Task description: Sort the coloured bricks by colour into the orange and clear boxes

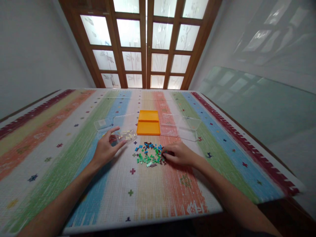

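Observation:
A loose pile of small building bricks (pixel 150 154), green, blue and dark brown, lies on the striped tablecloth. At the pile's right edge is my right hand (pixel 179 153), its fingers bent and pinched together among the bricks; what they hold, if anything, is too small to make out. My left hand (pixel 108 144) rests to the left with thumb and fingers apart, beside a clear plastic box (pixel 130 140). Pale yellow bricks (pixel 127 134) lie inside that box. Whether the left fingers touch its side I cannot tell.
Behind the pile an orange case (pixel 148 134) lies open. Clear open boxes (pixel 188 134) stand to its right, and another clear box (pixel 102 124) is at the left beyond my left hand. The patterned tablecloth (pixel 143 191) covers the table up to the wooden doors (pixel 147 49).

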A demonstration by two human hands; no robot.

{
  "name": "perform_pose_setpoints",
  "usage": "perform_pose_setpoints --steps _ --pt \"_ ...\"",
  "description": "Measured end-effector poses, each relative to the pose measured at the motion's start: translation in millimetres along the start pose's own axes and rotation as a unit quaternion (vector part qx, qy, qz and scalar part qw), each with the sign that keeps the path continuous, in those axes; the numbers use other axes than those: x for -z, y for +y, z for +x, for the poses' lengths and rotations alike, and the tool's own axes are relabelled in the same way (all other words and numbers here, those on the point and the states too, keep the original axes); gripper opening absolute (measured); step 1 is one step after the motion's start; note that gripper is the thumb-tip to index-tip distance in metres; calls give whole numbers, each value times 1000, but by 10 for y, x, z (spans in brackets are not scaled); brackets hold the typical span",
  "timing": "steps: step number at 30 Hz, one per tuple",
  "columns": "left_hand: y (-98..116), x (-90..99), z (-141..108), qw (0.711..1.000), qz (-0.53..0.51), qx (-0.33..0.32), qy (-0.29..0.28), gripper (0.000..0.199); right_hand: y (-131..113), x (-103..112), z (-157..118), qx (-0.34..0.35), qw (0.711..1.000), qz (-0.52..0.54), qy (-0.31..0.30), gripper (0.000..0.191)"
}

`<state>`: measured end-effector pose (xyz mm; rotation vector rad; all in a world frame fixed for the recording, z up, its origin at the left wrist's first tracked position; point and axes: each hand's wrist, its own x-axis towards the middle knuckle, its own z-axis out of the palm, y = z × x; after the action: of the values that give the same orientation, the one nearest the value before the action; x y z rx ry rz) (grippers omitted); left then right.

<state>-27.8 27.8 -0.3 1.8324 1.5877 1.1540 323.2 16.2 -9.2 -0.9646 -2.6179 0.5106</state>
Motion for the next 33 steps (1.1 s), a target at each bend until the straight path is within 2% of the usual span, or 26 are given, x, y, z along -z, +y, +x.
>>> perform_pose_setpoints --steps 4,7,12,16,28,33 --pt "-10 57 54 999 30 16 -28 71 -9 -1 8 8 1000 -2 3 22" --pt "-15 115 100 992 120 11 -44 69 -23 5 10 16 1000 -1 7 22" --pt "-92 207 212 970 222 -77 -70 48 -35 7 8 10 1000 -14 10 23" --pt "-160 278 342 954 256 -122 -98 49 -23 -1 10 11 1000 -11 6 23" --pt "-152 338 705 907 368 -126 -163 50 -14 1 3 -14 1000 1 9 22" --pt "-192 311 740 905 359 -149 -173 46 10 -3 0 -18 1000 -2 8 22"
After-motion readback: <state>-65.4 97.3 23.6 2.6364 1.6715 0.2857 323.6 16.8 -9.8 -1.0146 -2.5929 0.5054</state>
